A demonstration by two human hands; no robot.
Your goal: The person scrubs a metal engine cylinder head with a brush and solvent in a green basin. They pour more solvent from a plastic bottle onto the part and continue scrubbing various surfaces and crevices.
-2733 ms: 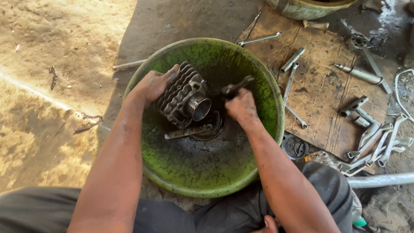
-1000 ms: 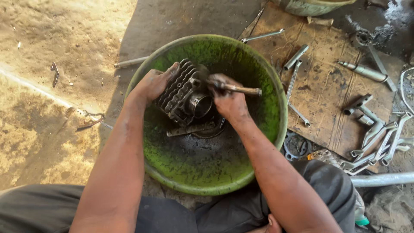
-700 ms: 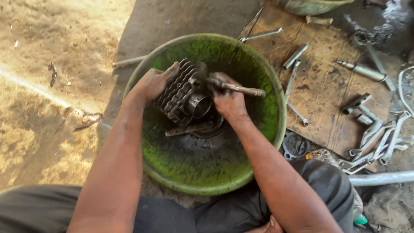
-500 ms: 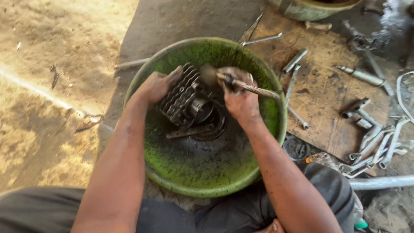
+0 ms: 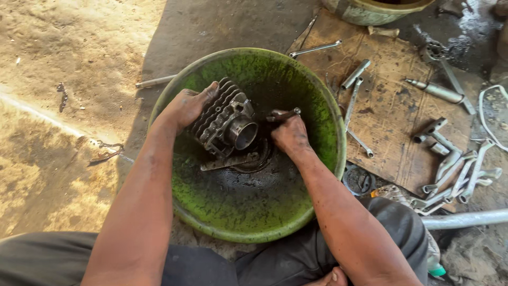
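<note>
1. The finned engine cylinder lay on its side in the middle of the green basin, its round sleeve pointing toward three o'clock. That kept the bore facing the working hand and kept any grime inside the basin.
2. The left hand lay cupped over the fins at the cylinder's nine o'clock side, fingers curled over the top edge, apparently bracing it against rolling.
3. The right hand was closed in a fist around a slim metal tool, whose end stuck out at twelve o'clock from the knuckles, just beside the sleeve at its three o'clock. Whether the tip touched the cylinder could not be told.
4. The cylinder looked like dull grey cast metal, with deep parallel cooling fins darkened by oil and a smoother, brighter sleeve. A flat, dark, gasket-like piece lay under it at six o'clock.
5. The basin's inside was blackened with oily residue over the green.
6. Spanners and sockets lay spread on a wooden board at three o'clock from the basin, within the right arm's reach.
</note>
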